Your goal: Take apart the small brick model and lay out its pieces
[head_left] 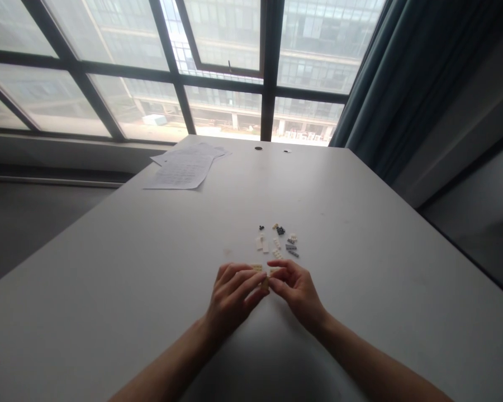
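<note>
Close together over the near part of the table, my left hand and my right hand meet at a small tan building brick. Fingers of both hands are closed on it, and they hide most of its shape. A cream studded plate shows just beyond my left fingertips. Past my right hand lie small cream studded pieces, grey pieces and dark pieces. Two flat white pieces are beside them.
The white table stretches toward a large framed window. Printed sheets of paper lie at the far left. Near the back edge is a dark round hole. A blue-grey curtain hangs on the right.
</note>
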Tool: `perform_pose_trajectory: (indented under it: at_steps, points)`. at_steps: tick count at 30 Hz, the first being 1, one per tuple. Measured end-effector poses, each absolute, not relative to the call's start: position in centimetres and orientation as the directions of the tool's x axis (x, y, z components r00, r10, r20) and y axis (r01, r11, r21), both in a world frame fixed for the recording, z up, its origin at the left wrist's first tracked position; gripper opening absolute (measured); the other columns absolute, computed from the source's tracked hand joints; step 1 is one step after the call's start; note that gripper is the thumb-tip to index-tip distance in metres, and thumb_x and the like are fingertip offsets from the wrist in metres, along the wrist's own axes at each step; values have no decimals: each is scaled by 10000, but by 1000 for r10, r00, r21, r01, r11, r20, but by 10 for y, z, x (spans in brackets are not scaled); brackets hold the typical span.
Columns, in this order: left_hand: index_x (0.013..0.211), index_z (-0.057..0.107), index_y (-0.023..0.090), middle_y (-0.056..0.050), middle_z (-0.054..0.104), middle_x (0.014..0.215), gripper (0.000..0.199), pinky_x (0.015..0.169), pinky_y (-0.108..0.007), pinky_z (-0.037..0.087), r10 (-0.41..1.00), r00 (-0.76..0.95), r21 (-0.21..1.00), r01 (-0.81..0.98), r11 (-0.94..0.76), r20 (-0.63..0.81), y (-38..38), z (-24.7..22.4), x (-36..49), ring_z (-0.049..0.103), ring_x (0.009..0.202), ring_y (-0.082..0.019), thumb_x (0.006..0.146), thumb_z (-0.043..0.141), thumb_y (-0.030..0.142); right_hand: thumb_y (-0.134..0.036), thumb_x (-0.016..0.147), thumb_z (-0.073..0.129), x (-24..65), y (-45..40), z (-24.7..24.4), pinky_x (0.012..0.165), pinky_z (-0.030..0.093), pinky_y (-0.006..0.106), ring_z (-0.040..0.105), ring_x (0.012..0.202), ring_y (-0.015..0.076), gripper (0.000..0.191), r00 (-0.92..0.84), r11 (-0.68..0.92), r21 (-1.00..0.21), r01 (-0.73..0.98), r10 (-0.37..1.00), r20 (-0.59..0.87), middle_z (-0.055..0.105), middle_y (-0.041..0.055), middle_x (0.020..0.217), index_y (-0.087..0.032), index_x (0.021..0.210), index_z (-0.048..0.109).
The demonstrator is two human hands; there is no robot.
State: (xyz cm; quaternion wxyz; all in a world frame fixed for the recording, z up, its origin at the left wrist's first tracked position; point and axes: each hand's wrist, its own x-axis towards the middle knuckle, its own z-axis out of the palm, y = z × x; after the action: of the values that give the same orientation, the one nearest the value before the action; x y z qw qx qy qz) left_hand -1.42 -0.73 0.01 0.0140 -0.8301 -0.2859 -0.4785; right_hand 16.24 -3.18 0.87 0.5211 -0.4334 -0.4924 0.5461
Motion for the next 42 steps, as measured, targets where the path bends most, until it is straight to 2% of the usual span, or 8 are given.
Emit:
perform_pose_trajectory:
  at_steps: [7,10,13,19,25,32,42]
  points:
    - [955,635,211,-23,711,855,226,786,-310,460,441,374,240,476,-846,816,-7,2,-12,630,871,-177,758,743,225,-269,722,746,161,-31,4,674,485,288,627,664,148,307,-129,-10,-975,-224,991,20,652,-11,702,-194,1001,643]
    - [933,633,208,-20,706,835,209,786,-310,461,429,384,239,451,-860,818,-7,2,-12,629,871,-177,756,743,206,-249,716,748,161,-32,3,679,482,280,620,674,143,276,-140,25,-984,-174,989,50,655,-7,709,-196,975,668]
    - [918,626,208,-22,699,836,199,778,-312,466,418,378,241,433,-868,826,-6,2,-13,626,864,-177,757,743,212,-235,709,755,161,-32,4,691,484,267,628,740,146,279,-146,60,-988,-144,986,81,681,13,798,-204,976,681]
    - [901,601,212,-32,670,870,240,791,-333,475,424,360,257,427,-867,831,-5,-4,-14,612,887,-191,729,769,230,-264,764,712,157,-35,5,763,521,341,665,846,196,300,-258,6,-968,-249,963,73,706,58,916,-199,1046,637]
    - [952,620,211,-38,671,894,243,805,-328,463,437,400,251,438,-863,806,-5,-3,-13,599,922,-193,747,750,230,-190,757,700,156,-39,4,779,503,319,649,814,174,308,-161,85,-989,-124,981,104,699,27,846,-209,1054,619]
    - [954,621,203,-53,664,922,202,815,-350,450,457,440,279,411,-868,773,-7,-1,-13,582,953,-209,769,699,181,-161,715,718,156,-39,4,706,477,269,571,688,129,326,-78,145,-989,28,987,143,614,-34,717,-225,1020,623]
    - [1005,605,201,-64,646,942,272,832,-362,458,504,421,327,425,-844,754,-6,-4,-15,560,955,-212,757,694,137,-178,726,697,158,-36,4,696,467,269,574,696,132,295,-35,161,-987,10,986,161,616,-22,737,-219,1008,624]
